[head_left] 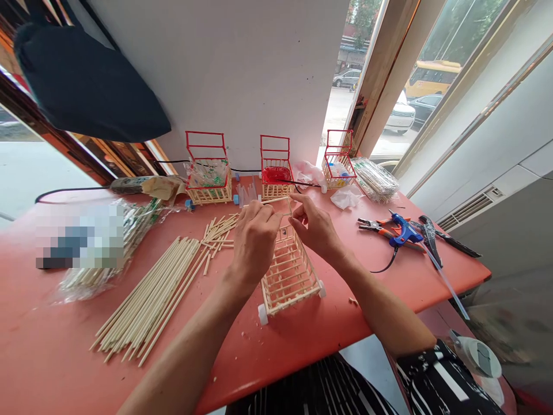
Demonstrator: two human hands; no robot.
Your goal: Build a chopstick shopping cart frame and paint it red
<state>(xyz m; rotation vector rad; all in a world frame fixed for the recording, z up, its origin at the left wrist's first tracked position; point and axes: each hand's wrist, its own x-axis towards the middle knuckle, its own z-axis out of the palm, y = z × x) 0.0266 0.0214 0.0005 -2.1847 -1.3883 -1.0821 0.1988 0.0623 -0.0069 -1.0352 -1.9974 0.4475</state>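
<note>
A small unpainted cart (288,275) made of wooden sticks, with white wheels, stands on the red table (52,340) in front of me. My left hand (254,242) and my right hand (314,226) are raised just over its far end. Both pinch a thin wooden stick frame (283,203) held between them, the left at its left end, the right at its right end. A pile of long wooden sticks (151,300) lies to the left of my left forearm, with shorter cut sticks (218,229) beyond it.
Three stick carts with red handles (207,167) (275,167) (339,164) line the wall. A blue glue gun (404,231), pliers (375,226) and dark cutters (432,236) lie at the right. Bagged sticks (129,230) sit at the left, wrapped sticks (375,178) near the window.
</note>
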